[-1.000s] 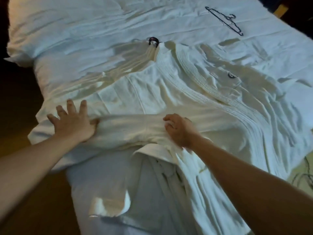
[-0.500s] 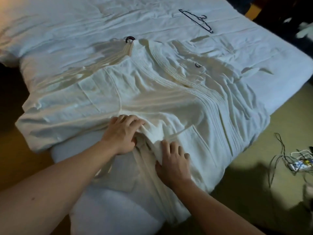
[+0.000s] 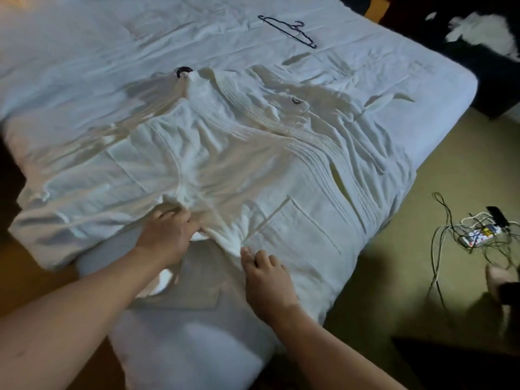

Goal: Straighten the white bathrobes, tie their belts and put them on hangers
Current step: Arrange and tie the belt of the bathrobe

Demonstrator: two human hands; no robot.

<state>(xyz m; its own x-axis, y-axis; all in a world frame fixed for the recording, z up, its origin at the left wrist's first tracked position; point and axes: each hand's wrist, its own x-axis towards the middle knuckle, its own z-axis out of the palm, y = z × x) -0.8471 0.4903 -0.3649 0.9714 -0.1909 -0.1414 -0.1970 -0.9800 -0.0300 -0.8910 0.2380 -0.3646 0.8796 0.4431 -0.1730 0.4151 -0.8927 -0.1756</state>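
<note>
A white bathrobe (image 3: pixel 253 170) lies spread face up across the bed, its ribbed collar running diagonally and a dark hanger hook (image 3: pixel 184 71) poking out at the neck. My left hand (image 3: pixel 168 235) pinches a bunched fold of the robe near its waist at the bed's front edge. My right hand (image 3: pixel 264 274) rests flat on the robe's lower panel beside a patch pocket, fingers together. A second dark wire hanger (image 3: pixel 289 30) lies loose on the sheet at the far side.
The bed (image 3: pixel 84 66) with its white sheet fills most of the view; its corner hangs over the floor at right. A tangle of cables and a power strip (image 3: pixel 478 232) lies on the greenish floor. Dark furniture with a white cloth (image 3: pixel 478 35) stands at upper right.
My left hand went from the robe's far left edge to its waist and gripped a fold. My right hand slid down onto the lower panel. The view swung right.
</note>
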